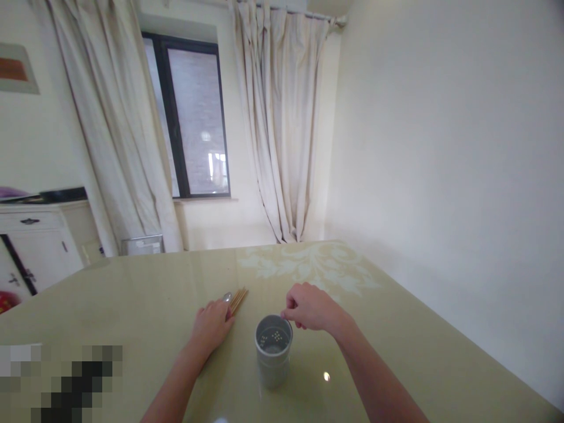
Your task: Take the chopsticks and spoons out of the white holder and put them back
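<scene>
A grey cylindrical utensil holder (274, 367) stands upright on the table in front of me. Small light dots, apparently drain holes, show on its inner floor, and no utensils are inside. My right hand (312, 306) is closed in a pinch at the holder's right rim. To the left of the holder, my left hand (211, 326) rests low over the table, its fingers closed around a bundle of wooden chopsticks (239, 299). A metal spoon (227, 296) pokes out beside the chopsticks; its handle is hidden by the hand.
The glossy pale green table (145, 305) carries a white leaf pattern towards its far right corner. A plain wall (449, 147) runs along its right side. Beyond the far edge are curtains (286, 117) and a window (198, 117). A white cabinet (39, 241) stands at the left.
</scene>
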{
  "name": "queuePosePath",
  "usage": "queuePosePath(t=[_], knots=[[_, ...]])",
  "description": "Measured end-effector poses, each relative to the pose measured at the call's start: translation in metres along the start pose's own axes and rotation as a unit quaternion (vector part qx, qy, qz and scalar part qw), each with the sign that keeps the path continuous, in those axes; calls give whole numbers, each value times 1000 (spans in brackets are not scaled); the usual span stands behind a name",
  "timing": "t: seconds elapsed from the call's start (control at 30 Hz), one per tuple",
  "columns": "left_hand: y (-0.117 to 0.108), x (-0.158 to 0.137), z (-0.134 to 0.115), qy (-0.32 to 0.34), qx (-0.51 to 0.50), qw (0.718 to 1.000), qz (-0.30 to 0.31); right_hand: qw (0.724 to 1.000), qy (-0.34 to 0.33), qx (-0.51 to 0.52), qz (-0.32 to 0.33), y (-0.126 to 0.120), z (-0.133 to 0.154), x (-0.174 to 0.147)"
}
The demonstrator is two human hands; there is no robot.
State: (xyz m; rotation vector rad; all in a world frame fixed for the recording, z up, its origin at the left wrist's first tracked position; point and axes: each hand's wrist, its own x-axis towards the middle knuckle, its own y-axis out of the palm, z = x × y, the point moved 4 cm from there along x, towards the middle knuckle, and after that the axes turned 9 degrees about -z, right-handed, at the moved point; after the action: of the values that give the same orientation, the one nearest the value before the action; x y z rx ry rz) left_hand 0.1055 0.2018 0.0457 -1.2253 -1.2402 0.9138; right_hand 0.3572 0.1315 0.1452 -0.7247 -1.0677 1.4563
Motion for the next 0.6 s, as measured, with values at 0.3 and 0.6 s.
queuePosePath(t=[0.3, 0.6], knots=[[-4, 0, -12, 8, -26, 1000, 12, 987, -39, 21, -155, -12, 10, 6], [-5, -4, -25, 4, -30, 999, 30, 968, -63, 93, -223, -22, 12, 7]])
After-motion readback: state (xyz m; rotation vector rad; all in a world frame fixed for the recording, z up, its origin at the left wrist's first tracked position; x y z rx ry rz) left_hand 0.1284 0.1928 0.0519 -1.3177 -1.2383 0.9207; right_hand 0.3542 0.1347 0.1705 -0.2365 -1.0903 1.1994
